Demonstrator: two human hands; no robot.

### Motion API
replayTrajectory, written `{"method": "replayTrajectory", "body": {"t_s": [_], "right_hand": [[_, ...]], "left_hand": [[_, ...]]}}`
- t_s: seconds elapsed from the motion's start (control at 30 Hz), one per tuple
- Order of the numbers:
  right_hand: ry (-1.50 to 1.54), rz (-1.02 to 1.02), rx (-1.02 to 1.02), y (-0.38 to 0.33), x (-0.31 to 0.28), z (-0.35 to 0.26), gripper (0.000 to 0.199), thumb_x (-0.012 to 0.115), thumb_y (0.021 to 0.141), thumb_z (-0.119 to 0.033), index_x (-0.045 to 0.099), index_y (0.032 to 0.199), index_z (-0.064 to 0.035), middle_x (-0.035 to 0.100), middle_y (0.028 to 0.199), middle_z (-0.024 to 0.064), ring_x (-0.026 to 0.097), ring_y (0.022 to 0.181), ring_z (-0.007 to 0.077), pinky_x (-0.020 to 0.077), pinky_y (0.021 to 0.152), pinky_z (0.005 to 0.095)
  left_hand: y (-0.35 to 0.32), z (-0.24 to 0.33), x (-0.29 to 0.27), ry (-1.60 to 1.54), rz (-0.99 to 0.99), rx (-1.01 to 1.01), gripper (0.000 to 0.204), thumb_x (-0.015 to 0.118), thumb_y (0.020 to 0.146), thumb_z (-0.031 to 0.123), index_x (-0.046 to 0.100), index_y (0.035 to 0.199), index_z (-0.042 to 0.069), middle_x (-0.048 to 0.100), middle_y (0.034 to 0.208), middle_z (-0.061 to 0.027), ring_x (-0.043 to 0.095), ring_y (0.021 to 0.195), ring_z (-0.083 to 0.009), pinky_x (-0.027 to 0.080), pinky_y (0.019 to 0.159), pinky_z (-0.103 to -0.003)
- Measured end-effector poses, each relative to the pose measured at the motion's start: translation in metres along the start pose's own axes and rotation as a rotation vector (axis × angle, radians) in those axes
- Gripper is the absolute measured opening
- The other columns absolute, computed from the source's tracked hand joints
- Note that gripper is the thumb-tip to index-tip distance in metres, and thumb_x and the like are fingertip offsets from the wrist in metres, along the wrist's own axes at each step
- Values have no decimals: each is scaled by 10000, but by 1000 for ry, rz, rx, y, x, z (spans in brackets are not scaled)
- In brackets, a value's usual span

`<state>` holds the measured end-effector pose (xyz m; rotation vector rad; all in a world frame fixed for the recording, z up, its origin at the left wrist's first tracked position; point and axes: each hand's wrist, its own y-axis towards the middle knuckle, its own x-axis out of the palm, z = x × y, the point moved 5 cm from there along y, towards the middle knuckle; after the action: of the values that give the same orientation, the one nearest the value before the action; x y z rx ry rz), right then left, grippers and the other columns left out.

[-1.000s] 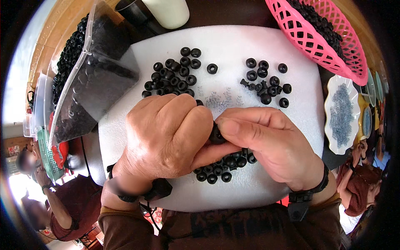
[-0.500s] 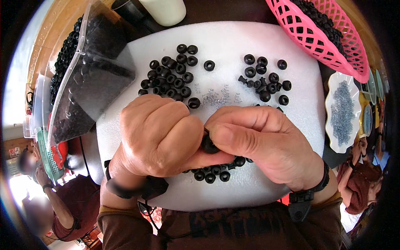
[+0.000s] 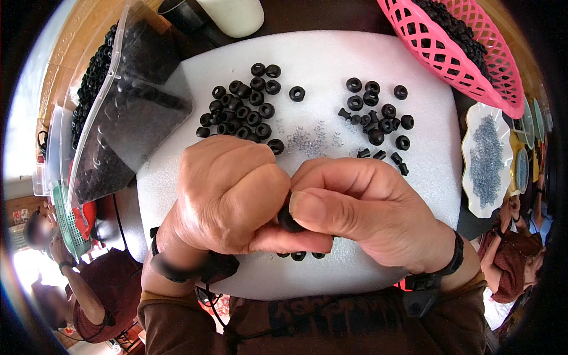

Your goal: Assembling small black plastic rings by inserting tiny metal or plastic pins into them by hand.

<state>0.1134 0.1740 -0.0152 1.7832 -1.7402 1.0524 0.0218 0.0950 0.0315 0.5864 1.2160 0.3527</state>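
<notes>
My hands meet over the near middle of a white foam sheet (image 3: pixel 355 269). A black rounded piece (image 3: pixel 288 222) is pinched between them, mostly covered by fingers. My left hand (image 3: pixel 231 192) is curled round its left side, with one finger stretched beneath it. My right hand (image 3: pixel 370 210) presses thumb and forefinger on its right side. Beyond my left hand lies a cluster of black ring-like pieces (image 3: pixel 235 103). Past my right hand lie similar round pieces (image 3: pixel 376 137) and small spool-shaped black parts (image 3: pixel 379 155). Tiny clear bits (image 3: pixel 307 141) are scattered between. More black pieces (image 3: pixel 299 256) show below my hands.
At the left leans a clear plastic bin (image 3: pixel 112 77) of black pieces. A pink lattice basket (image 3: pixel 455 74) with black parts stands far right, above a scalloped white dish (image 3: pixel 473 177) of tiny clear bits. A white cup (image 3: pixel 234 16) is at the back. Other people sit either side.
Both hands have shifted slightly nearer to me with the black piece, which is more covered now. Spool-shaped parts beyond my right hand have come into view.
</notes>
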Motion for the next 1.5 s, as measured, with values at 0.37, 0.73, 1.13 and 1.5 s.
{"method": "replayTrajectory", "body": {"t_s": [0.37,0.73,1.13,1.5], "right_hand": [[-254,9,-82,1,-1,-4,282,477,960,-253,573,852,-10,519,777,-23,441,717,36,363,637,184],[-476,1,-288,-2,5,-10,296,458,958,-248,543,809,-7,510,807,53,471,731,103,379,683,243],[-282,45,-123,-5,4,-6,200,522,928,-164,565,883,26,534,868,44,507,751,80,422,692,212],[-295,55,-195,-6,4,-10,213,513,934,-180,563,863,15,538,850,26,478,751,59,406,674,205]], "left_hand": [[-2,-3,2,-121,54,-15,460,791,614,342,421,529,82,371,485,-33,380,367,-191,275,345,-289],[0,6,-5,10,81,-10,432,753,649,339,441,530,64,394,505,-34,406,377,-189,343,353,-286],[-7,13,-1,161,102,44,383,745,637,340,495,583,54,434,576,-44,460,440,-195,393,395,-287],[-3,13,-1,199,176,26,380,749,661,311,459,575,80,400,538,-17,426,402,-171,346,363,-271]]}}
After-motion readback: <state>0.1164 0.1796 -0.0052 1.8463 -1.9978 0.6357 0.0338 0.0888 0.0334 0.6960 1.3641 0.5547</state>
